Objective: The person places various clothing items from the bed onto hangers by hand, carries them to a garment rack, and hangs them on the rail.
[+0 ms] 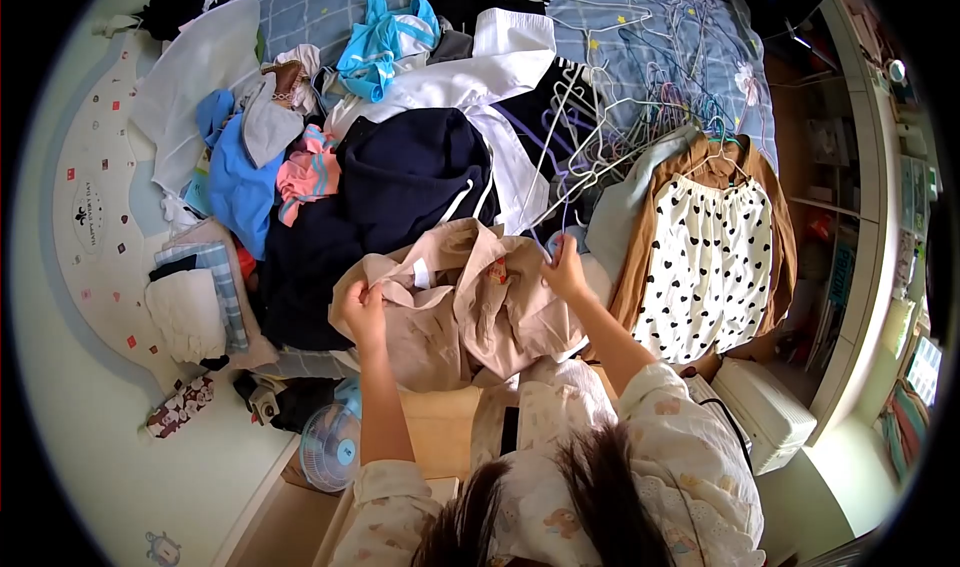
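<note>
The beige shirt lay bunched at the near edge of the bed, against the dark navy garment. The left hand pinched its left edge, and the right hand gripped the other side, apparently together with a hanger. Keeping the collar taut between both hands would probably let the hanger seat cleanly.

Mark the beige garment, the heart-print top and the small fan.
beige garment point(470, 307): head view, on the bunched fabric between the hands.
heart-print top point(710, 267): head view, on the middle of its white front.
small fan point(330, 449): head view, on the round grille.
</note>
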Motion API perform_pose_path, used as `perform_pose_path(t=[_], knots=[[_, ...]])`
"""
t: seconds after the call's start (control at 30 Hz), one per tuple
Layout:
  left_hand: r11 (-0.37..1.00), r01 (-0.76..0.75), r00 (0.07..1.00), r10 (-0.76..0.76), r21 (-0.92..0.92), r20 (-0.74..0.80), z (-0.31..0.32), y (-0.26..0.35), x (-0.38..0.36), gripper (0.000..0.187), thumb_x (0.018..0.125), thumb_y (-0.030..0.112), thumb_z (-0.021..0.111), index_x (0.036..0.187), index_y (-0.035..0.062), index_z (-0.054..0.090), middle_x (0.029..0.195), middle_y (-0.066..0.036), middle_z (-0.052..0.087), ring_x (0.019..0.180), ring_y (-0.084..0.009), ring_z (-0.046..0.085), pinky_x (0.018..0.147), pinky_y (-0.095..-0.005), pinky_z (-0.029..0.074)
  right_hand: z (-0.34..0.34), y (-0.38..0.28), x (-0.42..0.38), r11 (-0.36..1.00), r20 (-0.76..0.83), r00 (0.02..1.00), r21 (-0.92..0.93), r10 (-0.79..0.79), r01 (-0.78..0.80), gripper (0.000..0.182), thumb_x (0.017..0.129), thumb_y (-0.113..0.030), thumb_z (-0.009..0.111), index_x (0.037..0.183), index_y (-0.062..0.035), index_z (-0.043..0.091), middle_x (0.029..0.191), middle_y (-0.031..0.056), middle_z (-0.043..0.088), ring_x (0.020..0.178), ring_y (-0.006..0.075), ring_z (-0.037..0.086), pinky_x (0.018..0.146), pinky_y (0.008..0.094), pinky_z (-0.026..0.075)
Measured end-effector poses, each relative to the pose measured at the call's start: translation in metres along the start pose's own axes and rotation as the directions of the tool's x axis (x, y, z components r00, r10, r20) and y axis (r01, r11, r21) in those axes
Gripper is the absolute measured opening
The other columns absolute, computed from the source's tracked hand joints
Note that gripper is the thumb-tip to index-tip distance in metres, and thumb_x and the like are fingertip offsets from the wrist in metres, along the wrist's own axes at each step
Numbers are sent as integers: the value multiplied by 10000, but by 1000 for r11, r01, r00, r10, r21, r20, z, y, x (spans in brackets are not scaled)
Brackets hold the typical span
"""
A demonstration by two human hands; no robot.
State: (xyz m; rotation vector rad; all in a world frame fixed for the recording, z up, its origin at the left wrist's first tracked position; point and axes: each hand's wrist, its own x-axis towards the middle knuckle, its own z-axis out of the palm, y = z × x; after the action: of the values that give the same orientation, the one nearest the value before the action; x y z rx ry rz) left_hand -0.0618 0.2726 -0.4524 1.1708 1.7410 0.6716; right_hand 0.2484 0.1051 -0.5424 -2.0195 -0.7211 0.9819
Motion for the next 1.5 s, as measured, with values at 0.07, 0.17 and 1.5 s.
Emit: perform_pose_path(t=[0.07, 0.17, 1.5], knots=[[1000, 6, 1000, -6, -11, -4, -2, 0, -3, 232, 829, 72, 655, 1006, -67, 597, 802, -54, 629, 622, -74, 563, 547, -197, 465, -3, -6, -29, 999, 125, 992, -34, 28, -24, 538, 686, -21, 643, 1139, -15, 353, 677, 80, 453, 599, 226, 493, 560, 347, 425], [1000, -16, 1000, 16, -1, 8, -3, 6, -6, 225, 825, 70, 658, 993, -69, 600, 800, -52, 624, 623, -74, 560, 547, -195, 466, 9, -22, -60, 999, 242, 970, 34, -35, 28, 583, 682, -25, 662, 1172, -18, 346, 729, 82, 447, 618, 219, 480, 577, 354, 430], [842, -535, 665, 368, 71, 650, -8, 72, -167, 643, 800, 132, 697, 1366, 113, 391, 863, -150, 619, 734, -250, 614, 662, -356, 488, 52, -162, -89, 755, 372, 927, 618, -38, -217, 94, 927, -55, 481, 962, -37, 395, 882, 127, 578, 789, 185, 624, 635, 266, 513]])
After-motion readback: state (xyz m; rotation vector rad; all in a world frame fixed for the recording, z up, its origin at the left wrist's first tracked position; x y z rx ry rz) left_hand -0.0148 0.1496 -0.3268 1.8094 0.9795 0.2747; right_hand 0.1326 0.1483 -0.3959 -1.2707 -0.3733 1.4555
